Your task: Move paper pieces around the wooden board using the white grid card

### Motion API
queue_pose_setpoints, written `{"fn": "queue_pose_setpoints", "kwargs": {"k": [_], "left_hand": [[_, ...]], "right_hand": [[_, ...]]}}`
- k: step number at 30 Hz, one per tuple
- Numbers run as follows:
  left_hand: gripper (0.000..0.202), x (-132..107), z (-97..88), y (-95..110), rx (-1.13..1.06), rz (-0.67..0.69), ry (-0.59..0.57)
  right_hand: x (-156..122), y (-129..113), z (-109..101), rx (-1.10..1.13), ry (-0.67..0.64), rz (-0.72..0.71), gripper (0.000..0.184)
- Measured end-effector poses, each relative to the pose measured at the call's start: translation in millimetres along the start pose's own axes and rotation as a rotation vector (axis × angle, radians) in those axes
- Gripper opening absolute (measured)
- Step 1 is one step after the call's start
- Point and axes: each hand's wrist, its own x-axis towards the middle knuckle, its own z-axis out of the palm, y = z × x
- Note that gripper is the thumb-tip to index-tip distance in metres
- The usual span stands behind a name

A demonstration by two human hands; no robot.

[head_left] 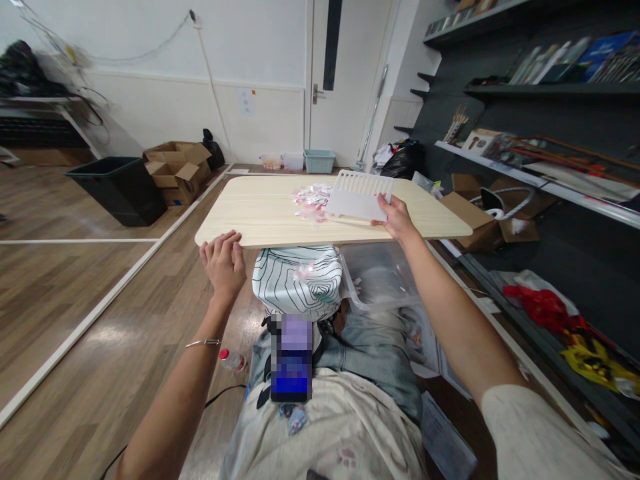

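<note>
My right hand [397,217] is closed on the near right corner of a white slotted plastic panel [356,200], thumb on top. The panel is tilted above the pale wooden tabletop [260,207], with a row of slots along its far edge. Beside its left side lies a loose pile of small white and pink pieces [314,195], too small to name; some spread along the panel's near side. My left hand [223,259] rests over the table's front left edge, fingers loosely bent and holding nothing.
Below the table sit a patterned cloth-covered box [297,283] and a clear plastic bin [380,277]. A phone [291,367] lies at my lap, a bottle [233,360] by my left leg. A black bin [120,190] and cardboard boxes [177,170] stand left; shelves [540,160] line the right.
</note>
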Motion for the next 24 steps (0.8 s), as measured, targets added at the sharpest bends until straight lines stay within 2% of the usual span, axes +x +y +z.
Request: {"fn": "queue_pose_setpoints", "kwargs": {"k": [24], "left_hand": [[0.038, -0.3, -4.3, 2.9, -0.009, -0.012, -0.019]], "right_hand": [[0.6, 1.5, -0.3, 0.016, 0.007, 0.002, 0.068]]}}
